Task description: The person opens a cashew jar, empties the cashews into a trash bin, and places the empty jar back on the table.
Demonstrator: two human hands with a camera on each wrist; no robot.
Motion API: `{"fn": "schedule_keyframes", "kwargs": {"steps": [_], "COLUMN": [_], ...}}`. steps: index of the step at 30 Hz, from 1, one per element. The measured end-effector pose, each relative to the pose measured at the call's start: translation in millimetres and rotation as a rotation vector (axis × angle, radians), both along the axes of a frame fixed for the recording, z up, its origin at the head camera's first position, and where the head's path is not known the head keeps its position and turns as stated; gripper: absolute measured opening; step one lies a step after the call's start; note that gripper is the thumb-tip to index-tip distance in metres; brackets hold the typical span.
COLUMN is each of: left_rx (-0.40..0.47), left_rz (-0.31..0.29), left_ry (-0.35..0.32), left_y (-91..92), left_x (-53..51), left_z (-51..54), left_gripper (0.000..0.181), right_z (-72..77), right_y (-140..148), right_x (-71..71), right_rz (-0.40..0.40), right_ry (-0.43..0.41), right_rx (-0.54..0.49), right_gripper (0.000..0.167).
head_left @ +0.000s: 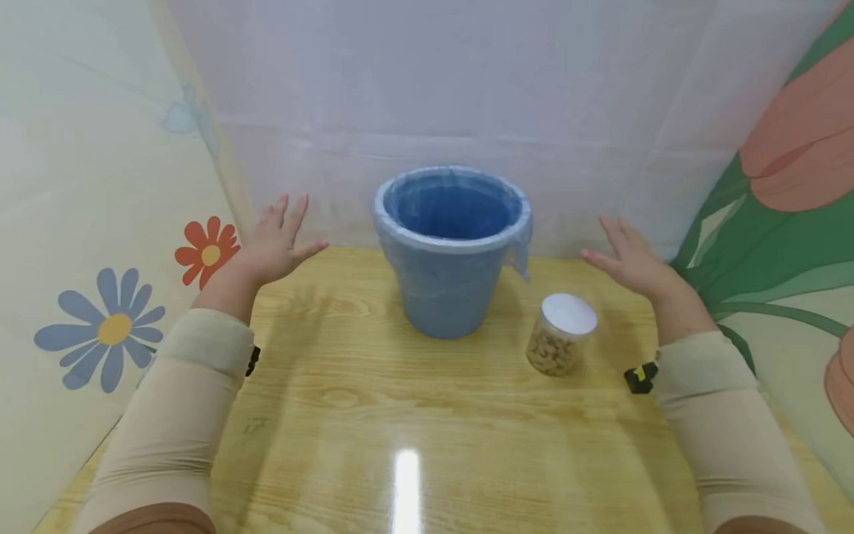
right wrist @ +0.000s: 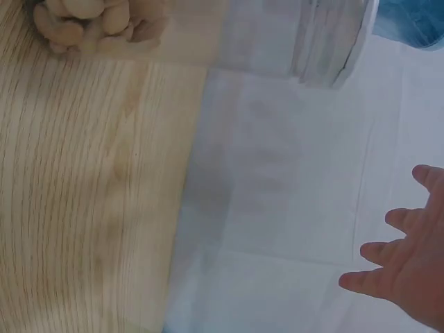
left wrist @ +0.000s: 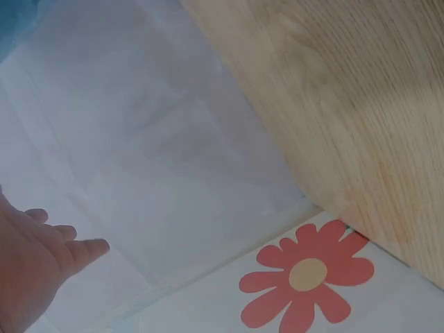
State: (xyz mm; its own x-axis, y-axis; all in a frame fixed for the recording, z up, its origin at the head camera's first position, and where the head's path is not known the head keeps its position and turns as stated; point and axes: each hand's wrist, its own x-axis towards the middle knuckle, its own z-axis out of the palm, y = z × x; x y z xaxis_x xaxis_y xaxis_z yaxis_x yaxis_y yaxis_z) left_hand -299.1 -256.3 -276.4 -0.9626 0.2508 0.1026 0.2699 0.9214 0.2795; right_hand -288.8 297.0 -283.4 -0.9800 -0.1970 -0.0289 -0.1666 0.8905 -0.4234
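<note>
A blue bucket (head_left: 443,289) lined with a thin translucent bag stands upright towards the back of the wooden table. To its right and nearer stands a clear jar (head_left: 557,345) with a white lid, partly filled with cashew-like nuts; the right wrist view shows the jar (right wrist: 257,35) at its top. My left hand (head_left: 273,245), fingers spread, is raised to the left of the bucket and holds nothing. My right hand (head_left: 630,259) is raised beyond the jar to the right, its fingers spread and empty. Both the left hand (left wrist: 35,260) and the right hand (right wrist: 413,257) appear in their wrist views.
A white sheet (head_left: 427,81) hangs behind the table (head_left: 373,430). At the left is a panel with a blue flower (head_left: 113,330) and a red flower (head_left: 210,254). A panel with large pink flowers (head_left: 800,141) and green leaves stands at the right.
</note>
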Motion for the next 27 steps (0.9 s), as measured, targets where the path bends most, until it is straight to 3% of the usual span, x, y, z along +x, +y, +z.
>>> {"fn": "schedule_keyframes", "kwargs": {"steps": [4, 11, 18, 23, 27], "left_rx": [0.114, 0.174, 0.344, 0.373, 0.482], "left_rz": [-0.017, -0.027, -0.068, -0.065, -0.056], "left_ry": [-0.003, 0.007, 0.071, 0.102, 0.102], "left_y": [0.4, 1.2, 0.2, 2.2, 7.2], "left_x": [1.1, 0.9, 2.2, 3.9, 7.8], "left_z": [1.7, 1.3, 3.3, 5.5, 8.0], "left_gripper": [0.086, 0.081, 0.076, 0.071, 0.067], "right_z": [2.4, 6.7, 9.2, 7.7, 6.3], "right_y": [-2.8, -8.1, -11.0, -9.8, -9.2], "right_x": [0.5, 2.2, 2.5, 4.6, 5.9], "right_rz": [0.020, 0.033, 0.049, 0.051, 0.039], "right_ry": [0.007, 0.018, 0.012, 0.002, -0.003], "right_rx": [-0.020, -0.038, -0.096, -0.148, -0.198], "right_gripper": [0.084, 0.083, 0.081, 0.078, 0.076]}}
